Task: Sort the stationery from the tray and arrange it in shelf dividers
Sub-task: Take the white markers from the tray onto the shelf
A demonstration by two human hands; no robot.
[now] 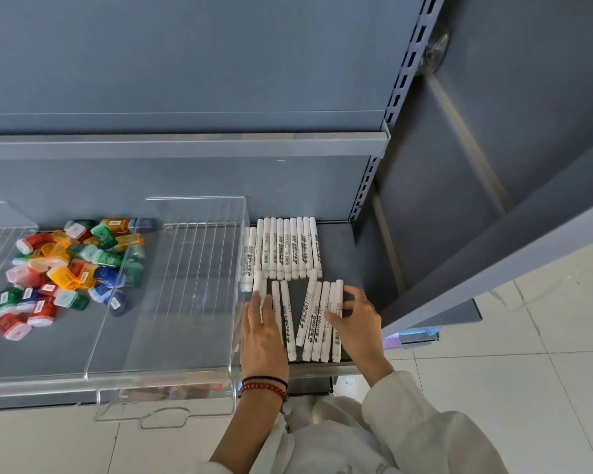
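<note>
Several white markers lie on the dark shelf floor (336,248) right of a clear divider (235,268). A back row of markers (288,248) lies side by side. A front group of markers (319,319) lies less evenly, one slanted across the gap. My left hand (262,331) rests flat, fingers straight, on the leftmost front markers. My right hand (358,319) touches the right side of the front group with spread fingers and thumb. To the left, a pile of coloured pencil sharpeners (72,271) fills another compartment.
The clear-walled compartment (172,289) between sharpeners and markers holds nothing. An upper shelf edge (185,145) overhangs at the back. A grey upright panel (493,234) stands to the right, with white floor tiles (528,388) below.
</note>
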